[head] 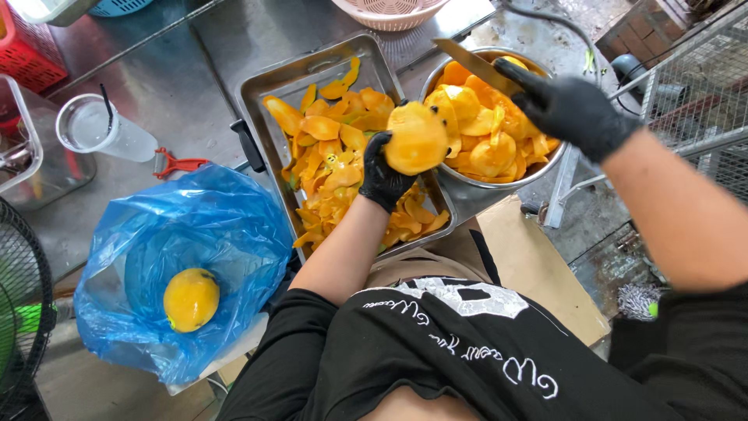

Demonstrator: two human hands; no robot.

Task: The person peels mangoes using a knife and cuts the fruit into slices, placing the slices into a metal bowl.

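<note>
Your left hand (383,175), in a black glove, is closed around a peeled yellow mango (418,138), holding it up over the right edge of the metal tray (265,86). Your right hand (565,105), gloved the same, is clenched on the handle of a knife (475,64) whose blade points up and left across the rim of the steel bowl (475,183). That bowl sits just right of the tray and is full of cut mango pieces (487,129); the tray is heaped with orange-yellow peels (335,156). Down at your left, a crumpled blue plastic bag (187,257) lies open with one whole unpeeled mango (190,298) inside it. Above the bag are a red-handled peeler (175,165) and a clear plastic cup (101,129) with a dark straw. Everything rests on a scuffed grey steel counter (195,70); a pink colander (389,12) sits at the far edge, a red crate (27,51) at the top left, and wire mesh caging (701,86) stands at your right.
</note>
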